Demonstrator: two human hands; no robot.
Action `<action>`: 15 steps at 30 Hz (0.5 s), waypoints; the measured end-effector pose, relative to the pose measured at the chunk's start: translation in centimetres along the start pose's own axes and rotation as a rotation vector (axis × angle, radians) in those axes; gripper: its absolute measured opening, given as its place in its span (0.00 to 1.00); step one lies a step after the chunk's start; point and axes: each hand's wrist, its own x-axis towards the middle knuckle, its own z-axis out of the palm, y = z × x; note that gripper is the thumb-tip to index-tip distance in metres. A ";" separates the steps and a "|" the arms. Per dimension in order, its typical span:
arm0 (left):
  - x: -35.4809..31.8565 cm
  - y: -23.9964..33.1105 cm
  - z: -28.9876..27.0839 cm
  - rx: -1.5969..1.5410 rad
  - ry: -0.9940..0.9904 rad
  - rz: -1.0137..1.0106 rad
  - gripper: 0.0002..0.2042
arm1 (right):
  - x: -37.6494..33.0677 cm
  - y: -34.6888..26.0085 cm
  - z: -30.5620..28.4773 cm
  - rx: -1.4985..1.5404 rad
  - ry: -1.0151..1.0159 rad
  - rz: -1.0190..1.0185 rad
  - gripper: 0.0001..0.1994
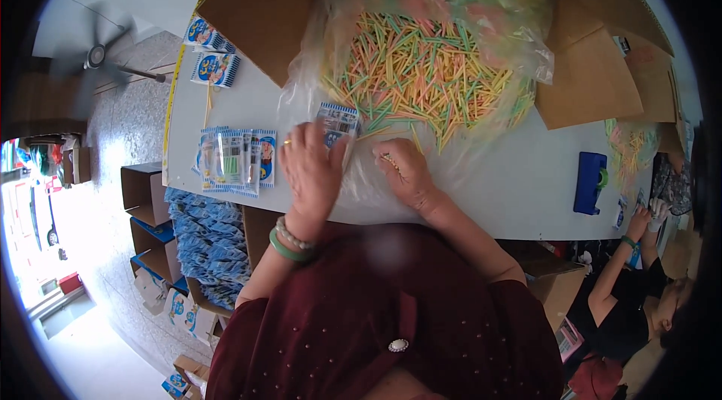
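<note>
In the head view, a maroon top (361, 279) is nearest, with both forearms reaching past it to the tabletop (519, 193). The right hand (404, 173) is curled narrow around a small bundle of sticks (389, 162), their ends showing. The left hand (310, 167) is blurred, fingers loosely extended at the near left edge of a pouch (340, 118); I cannot tell whether its grip holds it.

The main pile (425, 69) of pastel sticks lies beyond the hands, in a clear liner (481, 5) between carton flaps. The sticks look light, stiff and easily snapped, best gathered lengthwise with gentle pressure. The pouch looks thin, limp and slick, best pinched by its edge.

The tabletop is pale and smooth, with filled packs (235, 161) at left and a blue tape dispenser (588, 183) at right. A carton of blue packets (209, 246) stands below its left edge, on a speckled floor (120, 144) near a fan (95, 56). A co-worker (613, 298) sits at near right.
</note>
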 end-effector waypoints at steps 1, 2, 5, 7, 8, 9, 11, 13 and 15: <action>0.2 -1.1 0.5 0.114 0.023 -0.086 0.19 | 0.1 -0.4 -0.1 -0.016 -0.002 0.004 0.08; 0.4 -2.0 1.0 0.224 0.047 -0.170 0.18 | 0.3 -0.6 -0.3 -0.036 -0.002 0.008 0.07; 0.7 -3.4 1.5 0.116 -0.025 -0.289 0.16 | 1.4 -1.4 -1.3 0.064 0.089 0.227 0.04; 1.3 -3.9 1.8 -0.100 -0.053 -0.425 0.16 | 2.4 -1.4 -2.6 0.243 0.079 0.304 0.03; 1.5 -4.2 1.8 -0.318 -0.079 -0.558 0.16 | 2.7 -1.4 -3.0 0.423 0.067 0.379 0.03; 1.5 -4.8 2.1 -0.316 -0.076 -0.560 0.16 | 2.6 -1.4 -3.0 0.426 0.064 0.377 0.03; 1.3 -5.8 2.5 -0.563 0.001 -0.543 0.14 | 2.0 -1.3 -2.4 0.222 0.017 0.235 0.03; 1.4 -5.9 2.0 -0.647 0.006 -0.548 0.14 | 1.0 -0.5 -1.5 0.175 -0.030 0.191 0.03; 1.4 -5.7 1.8 -0.734 0.007 -0.550 0.13 | 0.6 0.0 -1.2 0.125 -0.073 0.149 0.03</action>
